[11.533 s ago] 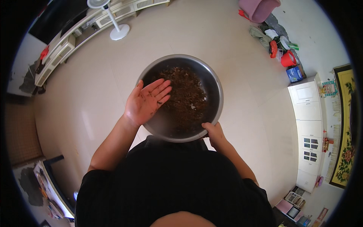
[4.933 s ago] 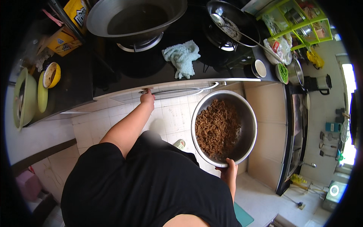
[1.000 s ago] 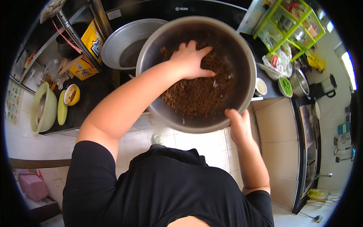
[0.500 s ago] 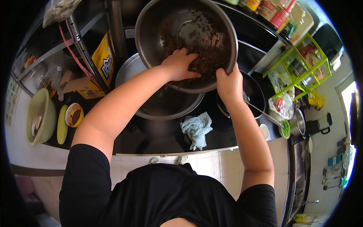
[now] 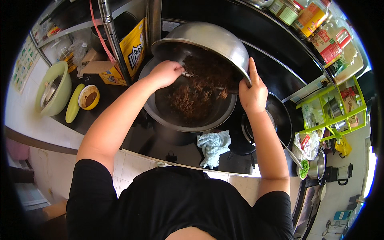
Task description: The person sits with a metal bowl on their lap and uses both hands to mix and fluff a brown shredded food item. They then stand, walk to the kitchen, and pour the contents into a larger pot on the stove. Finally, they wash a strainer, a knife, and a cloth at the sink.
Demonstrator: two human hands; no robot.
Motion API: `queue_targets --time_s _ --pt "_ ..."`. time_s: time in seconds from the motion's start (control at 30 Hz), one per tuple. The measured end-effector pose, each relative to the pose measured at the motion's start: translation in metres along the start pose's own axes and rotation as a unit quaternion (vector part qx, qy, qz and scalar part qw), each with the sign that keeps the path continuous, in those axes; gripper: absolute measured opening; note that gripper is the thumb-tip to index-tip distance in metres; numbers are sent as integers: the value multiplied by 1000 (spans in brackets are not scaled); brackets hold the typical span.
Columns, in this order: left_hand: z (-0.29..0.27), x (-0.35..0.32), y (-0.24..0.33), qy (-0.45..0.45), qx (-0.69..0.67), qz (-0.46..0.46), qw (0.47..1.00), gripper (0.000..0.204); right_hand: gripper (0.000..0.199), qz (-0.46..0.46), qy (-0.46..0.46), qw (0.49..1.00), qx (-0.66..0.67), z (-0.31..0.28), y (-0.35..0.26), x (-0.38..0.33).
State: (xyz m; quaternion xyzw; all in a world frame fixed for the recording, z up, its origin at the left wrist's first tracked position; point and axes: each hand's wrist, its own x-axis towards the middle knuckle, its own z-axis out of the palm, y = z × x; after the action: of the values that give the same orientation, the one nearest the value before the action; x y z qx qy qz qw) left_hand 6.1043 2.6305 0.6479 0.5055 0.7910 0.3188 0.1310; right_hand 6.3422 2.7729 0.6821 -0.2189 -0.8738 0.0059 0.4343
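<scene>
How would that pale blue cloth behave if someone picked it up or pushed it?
The cloth would probably hang floppy, judging by its soft folds. It seems unlikely to roll, lying in a crumpled heap; a push might just bunch it up.

Smooth, shiny metal basin (image 5: pixel 214 35) — rough, nubbly cloth (image 5: pixel 214 146) — glossy countertop (image 5: pixel 138 140)

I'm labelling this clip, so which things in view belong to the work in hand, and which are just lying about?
In use:
steel bowl, tipped, held by the right hand
brown shreds, tumbling from it
wide wok beneath
left hand, near the bowl's opening

Apparently just lying about:
blue cloth
long green vegetable
yellow bowl
pale green basin
smaller pan
</scene>
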Motion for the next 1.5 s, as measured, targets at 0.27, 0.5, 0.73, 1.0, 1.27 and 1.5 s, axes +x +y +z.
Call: queue_targets --time_s 0.27,0.5,0.73,1.0,1.27,1.5 --pt "-4 -21 7 7 -46 34 998 34 72 10 53 998 35 -5 17 -5" --pt "-3 -24 -5 -88 -139 -18 986 42 71 -24 65 996 52 -11 9 -4" --pt "-7 -31 -1 -132 -174 -35 975 42 71 -17 -11 1000 -17 27 12 2" --pt "-17 -58 -12 -115 -243 -42 962 36 68 26 -139 987 -82 62 12 -3" --pt "-18 -60 -31 -110 -260 -22 959 35 61 175 -213 961 -3 70 -3 13" --pt "-23 -59 -28 -51 -256 13 965 37 35 389 -194 859 272 40 24 20"
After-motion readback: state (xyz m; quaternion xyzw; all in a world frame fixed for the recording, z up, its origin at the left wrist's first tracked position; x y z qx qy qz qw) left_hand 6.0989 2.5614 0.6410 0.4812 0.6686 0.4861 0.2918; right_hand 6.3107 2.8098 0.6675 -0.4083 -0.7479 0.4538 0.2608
